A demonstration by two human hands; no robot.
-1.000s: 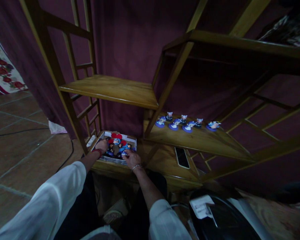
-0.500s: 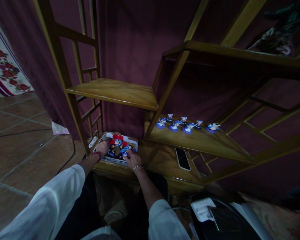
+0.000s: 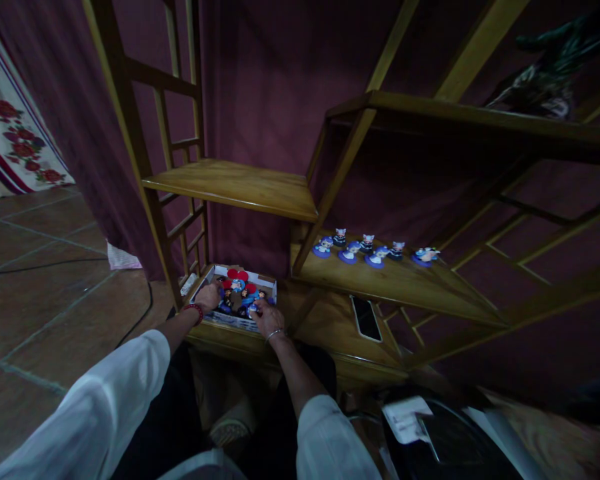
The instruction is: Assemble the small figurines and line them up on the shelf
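Down at the near right, a black seat [image 3: 445, 460] carried a sheet of white paper [image 3: 405, 417] toward its left edge. Past the knees, both hands were right in the action, working over an open white box [image 3: 236, 322] at the left end of the low wooden shelf [image 3: 325, 330], its near wall by the shelf's front edge. The right hand [image 3: 269, 318] came in at the box's near right corner, fingers pinched on a small purple-and-white figurine [image 3: 253, 310]! Over to the left hand [image 3: 209, 297], reaching across the left wall, its fingertips hidden among the contents; whether they gripped anything, one could not tell. Between the hands, red, blue and dark figurines [image 3: 237, 285] crowded the box. A white-rimmed phone [image 3: 366, 319] lay flat toward that shelf's right end. Farther up, on the raised shelf [image 3: 350, 279], what a line-up: three purple-haired figures [image 3: 351, 253] in a row from the left end, a blue-based figure [image 3: 425, 255] to their right, and three dark, cat-eared figures [image 3: 367, 242] just behind, nearer the back edge. Beyond everything hung the purple curtain [image 3: 260, 80].
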